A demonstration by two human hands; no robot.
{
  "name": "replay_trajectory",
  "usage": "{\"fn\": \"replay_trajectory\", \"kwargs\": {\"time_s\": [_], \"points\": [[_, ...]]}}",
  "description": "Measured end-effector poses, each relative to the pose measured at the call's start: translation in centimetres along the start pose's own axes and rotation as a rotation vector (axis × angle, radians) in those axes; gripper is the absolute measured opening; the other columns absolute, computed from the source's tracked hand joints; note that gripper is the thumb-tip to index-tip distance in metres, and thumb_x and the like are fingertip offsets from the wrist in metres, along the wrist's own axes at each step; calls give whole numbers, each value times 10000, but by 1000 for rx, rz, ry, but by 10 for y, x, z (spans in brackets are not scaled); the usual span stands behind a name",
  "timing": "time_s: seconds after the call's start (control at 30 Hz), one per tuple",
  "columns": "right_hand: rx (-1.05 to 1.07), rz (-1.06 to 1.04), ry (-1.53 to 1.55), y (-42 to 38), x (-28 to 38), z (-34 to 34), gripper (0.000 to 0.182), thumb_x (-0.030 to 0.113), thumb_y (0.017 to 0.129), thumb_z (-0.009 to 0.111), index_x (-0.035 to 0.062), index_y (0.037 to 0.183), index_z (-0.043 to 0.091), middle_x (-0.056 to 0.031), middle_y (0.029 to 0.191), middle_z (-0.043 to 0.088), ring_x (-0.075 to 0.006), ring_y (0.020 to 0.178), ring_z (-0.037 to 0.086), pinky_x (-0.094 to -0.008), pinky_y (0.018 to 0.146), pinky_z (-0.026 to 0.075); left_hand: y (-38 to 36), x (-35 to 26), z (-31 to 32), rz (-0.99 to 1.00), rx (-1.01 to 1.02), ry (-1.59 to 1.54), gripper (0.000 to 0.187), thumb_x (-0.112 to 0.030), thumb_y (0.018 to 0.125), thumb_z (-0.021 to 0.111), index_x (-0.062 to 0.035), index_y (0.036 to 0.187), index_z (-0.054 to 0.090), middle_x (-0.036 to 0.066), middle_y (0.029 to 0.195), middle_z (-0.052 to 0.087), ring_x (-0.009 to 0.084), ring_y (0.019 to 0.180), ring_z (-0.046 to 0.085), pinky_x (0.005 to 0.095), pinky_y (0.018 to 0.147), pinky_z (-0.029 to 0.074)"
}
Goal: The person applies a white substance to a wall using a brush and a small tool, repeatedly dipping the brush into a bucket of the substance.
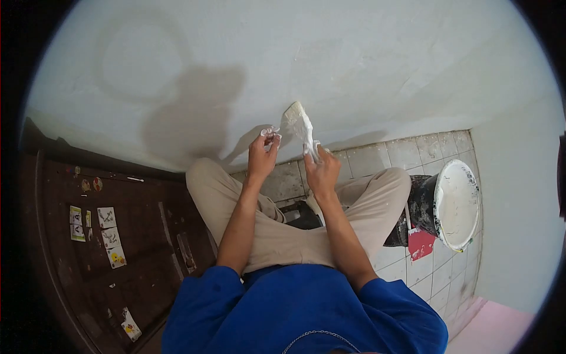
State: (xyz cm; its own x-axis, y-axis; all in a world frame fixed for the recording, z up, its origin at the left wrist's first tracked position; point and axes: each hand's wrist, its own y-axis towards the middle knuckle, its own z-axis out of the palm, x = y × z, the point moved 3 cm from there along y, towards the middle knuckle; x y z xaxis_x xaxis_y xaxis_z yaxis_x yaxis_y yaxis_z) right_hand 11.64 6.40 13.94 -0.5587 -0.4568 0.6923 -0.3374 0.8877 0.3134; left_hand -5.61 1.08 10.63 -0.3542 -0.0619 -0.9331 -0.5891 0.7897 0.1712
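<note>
My right hand (322, 171) is closed round the handle of a wide paintbrush (298, 122). White paint coats the brush and runs down onto the fingers that grip it. Its bristle end points up toward the pale wall (354, 76). To the left of the brush, my left hand (263, 152) is raised with its fingers loosely curled and apart. Wet white paint covers those fingertips, and a small gap separates them from the bristles.
A black bucket (422, 200) with white paint inside its rim stands on the tiled floor (368, 158) at right. Beside it lies a red, paint-spotted flat piece (420, 244). On the left is a dark wooden panel (147, 236) with torn stickers (110, 238). My bent legs (377, 206) face the wall.
</note>
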Motion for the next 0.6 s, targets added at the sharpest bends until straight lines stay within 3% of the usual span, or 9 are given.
{"fn": "replay_trajectory", "kwargs": {"time_s": [0.07,0.17,0.37,0.47,0.6], "points": [[14,63,-19,2,-11,15,349,192,743,687,-43,999,662,-279,761,626,-424,751,623,-463,682,493,1,-1,1,5,8,4,228,-114,905,585,56,1056,605,130,929,684,173,859,654,296,769,495],[146,139,-108,-11,-32,25,362,185,732,696,-49,1005,657,-284,766,626,-427,756,623,-466,691,494,3,0,4,11,-68,-67,203,-134,883,610,36,991,629,141,860,679,235,807,661,331,741,499],[-11,-10,4,-10,-20,16,335,217,761,675,-25,992,672,-268,806,640,-424,763,627,-462,712,500,2,-3,3,-16,-38,-56,193,-121,885,604,42,986,627,143,870,680,224,793,658,330,741,501],[100,149,-42,-6,-23,26,312,227,779,667,-23,965,680,-258,784,643,-427,742,627,-459,711,501,2,2,5,21,-51,-87,198,-118,889,599,46,997,622,144,878,680,220,794,659,327,745,501],[131,227,-12,-32,-73,54,264,231,800,672,-25,863,686,-211,660,625,-321,580,628,-392,571,471,3,6,4,-23,-43,-73,221,-117,902,585,49,1046,604,135,907,676,204,833,654,313,761,499]]}}
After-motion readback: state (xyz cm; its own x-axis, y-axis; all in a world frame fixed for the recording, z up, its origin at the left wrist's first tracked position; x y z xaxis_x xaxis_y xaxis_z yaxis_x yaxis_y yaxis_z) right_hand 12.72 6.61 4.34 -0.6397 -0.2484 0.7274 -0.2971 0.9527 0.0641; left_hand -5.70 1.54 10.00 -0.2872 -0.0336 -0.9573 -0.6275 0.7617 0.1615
